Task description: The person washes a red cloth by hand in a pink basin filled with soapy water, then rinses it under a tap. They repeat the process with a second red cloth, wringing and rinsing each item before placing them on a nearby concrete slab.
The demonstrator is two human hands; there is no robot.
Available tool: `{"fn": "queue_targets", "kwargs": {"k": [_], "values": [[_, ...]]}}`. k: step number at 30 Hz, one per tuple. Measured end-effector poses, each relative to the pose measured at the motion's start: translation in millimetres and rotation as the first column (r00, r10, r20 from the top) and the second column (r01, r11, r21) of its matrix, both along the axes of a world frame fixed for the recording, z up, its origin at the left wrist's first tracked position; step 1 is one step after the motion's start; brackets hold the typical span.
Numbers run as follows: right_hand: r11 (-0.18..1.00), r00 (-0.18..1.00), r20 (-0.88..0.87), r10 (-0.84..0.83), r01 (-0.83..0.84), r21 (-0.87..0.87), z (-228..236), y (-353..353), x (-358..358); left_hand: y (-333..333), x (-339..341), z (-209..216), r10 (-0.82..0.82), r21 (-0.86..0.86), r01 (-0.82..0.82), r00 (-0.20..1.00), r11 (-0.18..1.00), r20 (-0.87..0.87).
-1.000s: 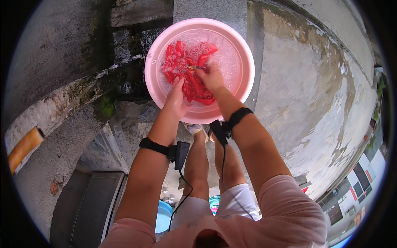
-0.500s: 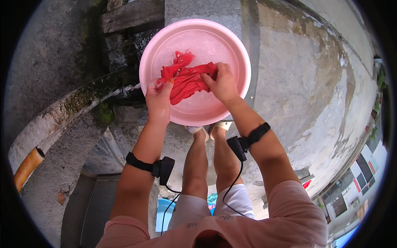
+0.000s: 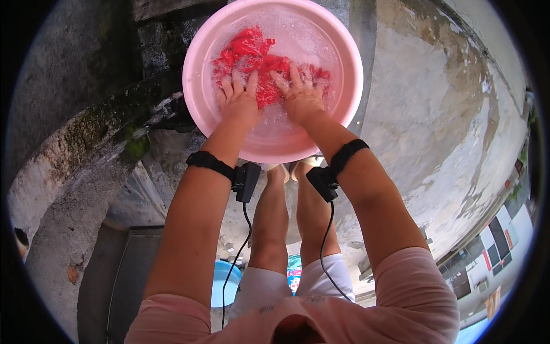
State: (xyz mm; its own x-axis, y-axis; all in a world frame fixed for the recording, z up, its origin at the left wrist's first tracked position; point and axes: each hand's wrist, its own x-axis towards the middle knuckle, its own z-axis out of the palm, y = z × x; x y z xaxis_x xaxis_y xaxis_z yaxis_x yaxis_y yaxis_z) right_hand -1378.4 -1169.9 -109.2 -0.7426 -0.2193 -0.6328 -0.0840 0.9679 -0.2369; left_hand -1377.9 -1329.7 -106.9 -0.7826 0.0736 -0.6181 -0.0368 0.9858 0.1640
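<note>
A red cloth garment point(image 3: 247, 47) lies spread and crumpled in the soapy, bubbly water of a round pink basin point(image 3: 193, 80). My left hand point(image 3: 239, 104) reaches into the basin, fingers spread and pressing on the cloth's near left part. Beside it, my right hand point(image 3: 302, 100) presses on the right part, its fingers also apart. Suds and splashing water partly cover the fingertips and the cloth. Neither hand is closed round the fabric.
My legs and feet are just below the basin. Behind them sit a light blue tub point(image 3: 220, 284) and a colourful package point(image 3: 294, 269). A curved mossy concrete edge point(image 3: 86, 129) runs along the left. Black straps with cabled devices point(image 3: 246, 180) are on both forearms.
Both hands have let go of the bunched red cloth held above the water and now press it down flat-handed. The cloth has spread out, and the water is foamier and splashing.
</note>
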Motion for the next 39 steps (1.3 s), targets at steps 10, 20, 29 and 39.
{"fn": "queue_targets", "kwargs": {"k": [10, 20, 29, 39], "values": [[0.875, 0.943, -0.286, -0.172, 0.012, -0.484, 78.3, 64.7, -0.5, -22.2, 0.0, 68.4, 0.140, 0.243, -0.176, 0.978, 0.954, 0.156], [0.782, 0.995, 0.087, -0.049, 0.093, -0.616, 106.0, 51.9, -11.4, -19.2, 12.1, 203.2, 0.479, 0.925, -0.366, 0.833, 0.103, 0.276], [0.584, 0.842, 0.205, -0.499, 0.502, -0.638, 97.6, 67.6, -45.9, -54.6, 4.8, 172.3, 0.593, 0.887, -0.317, 0.803, 0.335, 0.063], [0.999, 0.979, 0.200, 0.032, -0.030, -0.011, 20.6, -11.0, 8.9, -12.9, -0.8, 48.7, -0.034, 0.205, 0.114, 0.932, 0.972, -0.361]]}}
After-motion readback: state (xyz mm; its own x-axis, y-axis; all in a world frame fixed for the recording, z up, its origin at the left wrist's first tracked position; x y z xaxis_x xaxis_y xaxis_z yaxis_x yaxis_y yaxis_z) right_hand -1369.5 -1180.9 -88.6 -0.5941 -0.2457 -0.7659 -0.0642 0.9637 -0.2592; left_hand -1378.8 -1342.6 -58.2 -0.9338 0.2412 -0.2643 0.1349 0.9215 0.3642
